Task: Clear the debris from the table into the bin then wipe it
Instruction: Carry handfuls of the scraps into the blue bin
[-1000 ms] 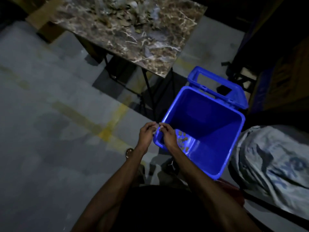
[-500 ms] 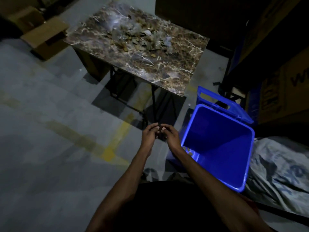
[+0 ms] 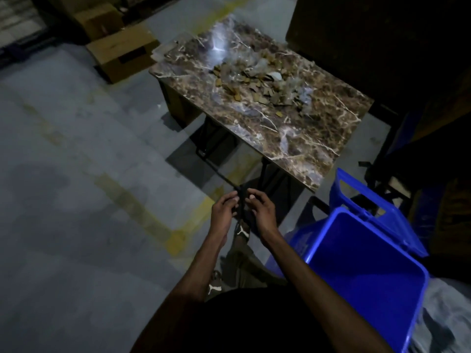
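Marbled table [image 3: 300,138] bears one debris pile [image 3: 257,82]; one bin [image 3: 367,281]; two hands, left [image 3: 224,212], right [image 3: 262,212], loosely curled, empty.

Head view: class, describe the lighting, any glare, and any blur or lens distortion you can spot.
Head view: dim overall, right side nearly black; a pale glare patch on the marble table beyond the debris; the blue bin stands out brightest; both hands slightly soft; floor lines bow from the wide-angle lens.

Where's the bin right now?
In the head view the bin stands on the floor at lower right, lid open, just right of the right hand and near the table corner.
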The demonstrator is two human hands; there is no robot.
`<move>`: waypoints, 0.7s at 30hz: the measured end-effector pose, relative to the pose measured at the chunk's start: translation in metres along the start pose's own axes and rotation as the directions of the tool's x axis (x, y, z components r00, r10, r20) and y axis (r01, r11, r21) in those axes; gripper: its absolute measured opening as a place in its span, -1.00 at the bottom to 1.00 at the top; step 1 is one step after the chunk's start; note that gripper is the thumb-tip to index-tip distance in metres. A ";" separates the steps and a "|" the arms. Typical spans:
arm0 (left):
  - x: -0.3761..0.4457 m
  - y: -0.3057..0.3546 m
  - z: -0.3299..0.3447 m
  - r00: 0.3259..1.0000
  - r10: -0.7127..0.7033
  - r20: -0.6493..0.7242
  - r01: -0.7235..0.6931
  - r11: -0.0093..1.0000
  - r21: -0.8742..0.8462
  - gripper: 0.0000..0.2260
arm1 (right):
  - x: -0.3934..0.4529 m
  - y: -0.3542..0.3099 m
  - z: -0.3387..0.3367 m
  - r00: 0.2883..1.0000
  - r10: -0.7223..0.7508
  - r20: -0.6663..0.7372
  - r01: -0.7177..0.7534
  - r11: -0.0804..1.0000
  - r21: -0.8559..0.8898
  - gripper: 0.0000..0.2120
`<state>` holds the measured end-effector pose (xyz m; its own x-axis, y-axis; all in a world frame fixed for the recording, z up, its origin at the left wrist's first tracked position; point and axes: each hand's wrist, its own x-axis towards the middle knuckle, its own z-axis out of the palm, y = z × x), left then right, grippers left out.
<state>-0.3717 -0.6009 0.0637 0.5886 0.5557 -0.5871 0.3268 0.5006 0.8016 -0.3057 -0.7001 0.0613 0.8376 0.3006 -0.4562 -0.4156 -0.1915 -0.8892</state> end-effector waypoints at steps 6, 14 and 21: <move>0.087 0.057 0.021 0.996 0.039 -0.081 -0.035 0.998 0.048 -0.82 | 0.105 -0.044 0.030 0.995 0.001 0.095 -0.004 1.000 0.027 -0.82; 0.169 0.123 0.071 0.991 0.123 -0.044 -0.115 0.982 0.152 -0.78 | 0.204 -0.093 0.028 0.990 -0.039 0.134 0.039 0.999 0.002 -0.83; 0.232 0.156 0.097 0.994 0.101 -0.029 -0.096 0.987 0.132 -0.82 | 0.264 -0.106 0.015 1.000 -0.007 0.025 0.006 0.999 0.045 -0.85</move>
<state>-0.1127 -0.4586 0.0637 0.5966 0.6225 -0.5065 0.3636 0.3530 0.8621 -0.0457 -0.5860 0.0346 0.8316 0.3250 -0.4504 -0.4261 -0.1469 -0.8927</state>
